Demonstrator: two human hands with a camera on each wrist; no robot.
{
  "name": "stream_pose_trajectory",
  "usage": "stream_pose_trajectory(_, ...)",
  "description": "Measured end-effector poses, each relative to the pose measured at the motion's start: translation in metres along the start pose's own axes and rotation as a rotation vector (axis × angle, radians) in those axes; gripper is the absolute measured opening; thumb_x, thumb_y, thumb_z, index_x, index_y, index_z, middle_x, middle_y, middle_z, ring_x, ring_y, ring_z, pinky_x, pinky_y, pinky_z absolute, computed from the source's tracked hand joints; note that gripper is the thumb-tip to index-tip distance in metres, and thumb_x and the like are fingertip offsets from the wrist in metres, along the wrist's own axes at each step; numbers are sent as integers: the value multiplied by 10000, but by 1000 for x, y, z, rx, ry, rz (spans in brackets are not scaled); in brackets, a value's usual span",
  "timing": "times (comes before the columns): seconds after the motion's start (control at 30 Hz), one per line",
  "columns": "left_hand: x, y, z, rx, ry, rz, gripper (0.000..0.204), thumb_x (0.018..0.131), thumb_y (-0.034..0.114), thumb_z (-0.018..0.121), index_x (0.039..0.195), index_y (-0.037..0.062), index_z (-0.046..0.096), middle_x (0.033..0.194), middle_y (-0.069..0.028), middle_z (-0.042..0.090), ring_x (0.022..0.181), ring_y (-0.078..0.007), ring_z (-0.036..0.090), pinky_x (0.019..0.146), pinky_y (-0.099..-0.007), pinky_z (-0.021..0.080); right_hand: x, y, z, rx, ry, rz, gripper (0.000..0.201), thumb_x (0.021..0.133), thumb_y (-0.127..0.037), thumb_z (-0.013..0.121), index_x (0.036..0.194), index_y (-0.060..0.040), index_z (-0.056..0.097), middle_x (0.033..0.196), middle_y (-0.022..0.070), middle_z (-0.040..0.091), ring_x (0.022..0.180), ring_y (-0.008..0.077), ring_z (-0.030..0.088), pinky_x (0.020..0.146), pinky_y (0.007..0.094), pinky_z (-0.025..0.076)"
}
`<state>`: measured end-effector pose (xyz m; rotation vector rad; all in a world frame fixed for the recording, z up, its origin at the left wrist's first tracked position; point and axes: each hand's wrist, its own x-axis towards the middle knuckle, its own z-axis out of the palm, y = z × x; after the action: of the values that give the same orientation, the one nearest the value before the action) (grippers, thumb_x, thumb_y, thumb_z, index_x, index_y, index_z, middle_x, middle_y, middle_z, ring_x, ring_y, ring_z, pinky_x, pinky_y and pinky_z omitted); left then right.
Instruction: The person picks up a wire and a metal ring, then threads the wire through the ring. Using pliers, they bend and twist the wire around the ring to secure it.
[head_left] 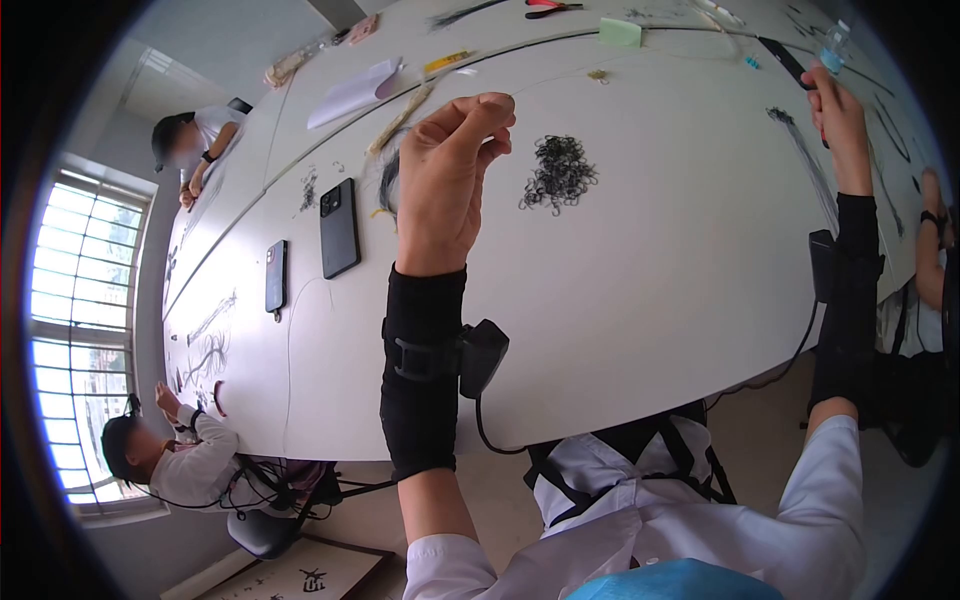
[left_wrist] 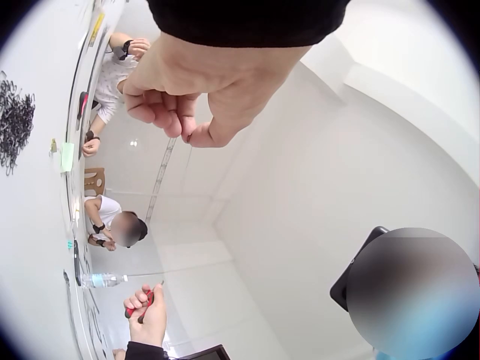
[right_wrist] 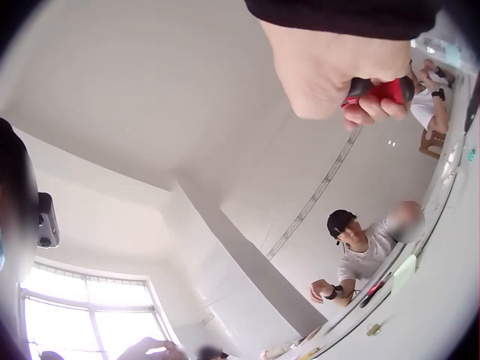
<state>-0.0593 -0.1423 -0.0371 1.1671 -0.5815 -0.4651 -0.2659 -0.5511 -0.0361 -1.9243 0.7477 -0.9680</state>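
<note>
My left hand [head_left: 455, 165] is raised over the table, thumb and fingertips pinched together. A very fine wire [head_left: 560, 82] seems to run from these fingertips toward the right in the head view. My right hand [head_left: 843, 125], held up at the far right, grips pliers [left_wrist: 146, 302] with red and black handles. The curled fingers of that hand wrap the handles in the right wrist view, and its palm hides part of them. On the table, beyond and right of my left hand, lies a pile of small bent black wire pieces [head_left: 560, 174].
Two phones [head_left: 340, 228] lie left of my left arm. Farther back are white paper [head_left: 355, 92], a green note [head_left: 620, 33], a small brass-coloured clip [head_left: 598, 75] and other pliers [head_left: 553, 8]. A water bottle [head_left: 834, 45] stands beyond my right hand. Other people sit around the table.
</note>
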Motion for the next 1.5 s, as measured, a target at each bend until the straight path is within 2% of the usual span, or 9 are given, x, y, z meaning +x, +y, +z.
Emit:
stream_pose_trajectory(0.1, -4, 7, 5, 32, 13, 25, 170, 913, 194, 746, 921, 26, 722, 886, -61, 674, 803, -119, 611, 826, -300, 497, -3, 8, 12, -618, -218, -13, 453, 940, -480, 660, 1031, -37, 679, 726, -33, 500, 660, 81, 504, 642, 220, 400)
stream_pose_trajectory(0.2, -5, 8, 8, 34, -9, 40, 180, 918, 194, 747, 944, 17, 727, 903, -68, 683, 805, -120, 616, 826, -297, 498, -29, -27, 41, -553, -250, -249, 402, 954, -432, 656, 1027, -37, 667, 796, -14, 552, 724, 77, 531, 695, 217, 415)
stream_pose_trajectory(0.27, -7, 9, 13, 37, -9, 35, 175, 923, 183, 739, 956, 12, 728, 899, -67, 683, 800, -121, 615, 823, -292, 498, -54, -65, 71, -211, -319, -417, 338, 965, -363, 658, 1027, -31, 657, 835, -5, 578, 785, 73, 552, 729, 220, 424)
stream_pose_trajectory(0.33, -9, 10, 16, 60, -7, 18, 169, 926, 175, 733, 957, 9, 728, 891, -69, 681, 800, -126, 617, 816, -293, 496, -82, -109, 94, -4, -495, -391, 419, 967, -383, 654, 1160, -11, 672, 895, 16, 627, 845, 93, 547, 792, 242, 433)
stream_pose_trajectory(0.4, -10, 10, 19, 60, -15, 4, 165, 927, 169, 729, 959, 6, 727, 882, -70, 679, 800, -130, 618, 809, -295, 495, -105, -125, 131, 188, -518, -511, 291, 948, -290, 689, 1034, -13, 691, 833, -1, 614, 785, 78, 570, 738, 220, 437)
stream_pose_trajectory(0.5, -12, 10, 21, 41, -44, -11, 168, 930, 160, 718, 972, -3, 721, 876, -71, 676, 799, -138, 618, 799, -299, 493, -118, -141, 156, 296, -699, -347, 294, 939, -288, 688, 996, 0, 711, 835, 37, 673, 794, 104, 606, 778, 234, 468)
stream_pose_trajectory(0.77, -9, 9, 16, -55, -157, -71, 204, 963, 142, 639, 1049, -35, 689, 907, -77, 667, 816, -150, 631, 813, -316, 506, -118, -137, 167, 355, -673, -312, 236, 940, -230, 679, 991, -1, 708, 866, 46, 700, 831, 110, 641, 792, 248, 487)
stream_pose_trajectory(1.27, -7, -2, 18, -59, -128, -72, 153, 941, 123, 621, 937, -23, 668, 889, -66, 652, 831, -144, 618, 810, -311, 512, -126, -129, 175, 296, -568, -359, 217, 940, -228, 651, 951, -14, 685, 765, 24, 633, 714, 113, 563, 697, 273, 463)
stream_pose_trajectory(1.5, -5, 2, 15, -207, -194, -160, 226, 1004, 135, 502, 1025, -32, 651, 926, -107, 646, 861, -195, 626, 814, -365, 524, -123, -129, 175, 353, -610, -342, 233, 946, -245, 646, 961, -17, 692, 793, 32, 663, 739, 115, 590, 723, 262, 476)
